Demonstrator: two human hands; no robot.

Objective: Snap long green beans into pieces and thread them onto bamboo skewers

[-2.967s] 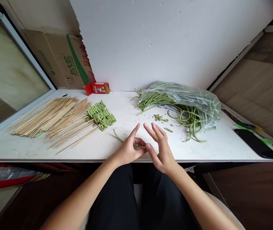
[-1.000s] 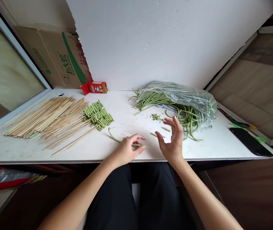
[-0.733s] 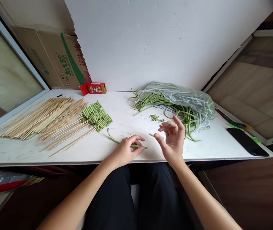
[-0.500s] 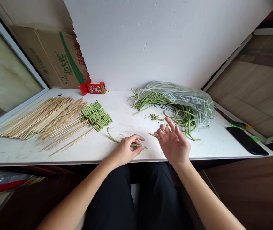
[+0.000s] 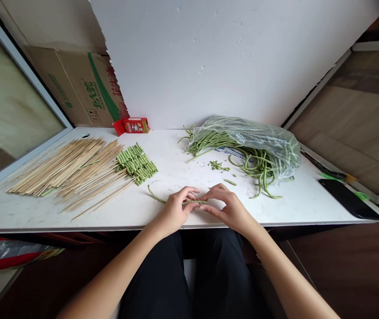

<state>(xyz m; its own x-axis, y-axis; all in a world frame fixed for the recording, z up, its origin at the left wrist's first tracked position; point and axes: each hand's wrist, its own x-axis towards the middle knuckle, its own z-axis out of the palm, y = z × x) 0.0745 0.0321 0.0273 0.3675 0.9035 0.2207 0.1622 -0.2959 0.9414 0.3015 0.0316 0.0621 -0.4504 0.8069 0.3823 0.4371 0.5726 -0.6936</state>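
A long green bean (image 5: 156, 196) runs through my left hand (image 5: 177, 207), whose fingers and thumb are closed on it; its curved tail sticks out to the left over the white table. My right hand (image 5: 226, 204) pinches the bean's right end between thumb and fingertips, close beside the left hand. Just beyond the right hand lies a short loose bean piece (image 5: 230, 182), with a small heap of bean scraps (image 5: 218, 165) behind it. To the left, cut bean lengths threaded on skewers (image 5: 136, 163) lie in a neat block.
Bare wooden skewers (image 5: 59, 164) are piled on the left of the white table (image 5: 176, 155). A clear plastic bag (image 5: 255, 130) of long beans lies back right. A red box (image 5: 136, 125) stands at the rear, a black phone (image 5: 349, 198) at far right.
My right hand has turned from palm-up and moved left to grip the bean's end. A short piece now lies loose on the table. The left hand keeps its hold.
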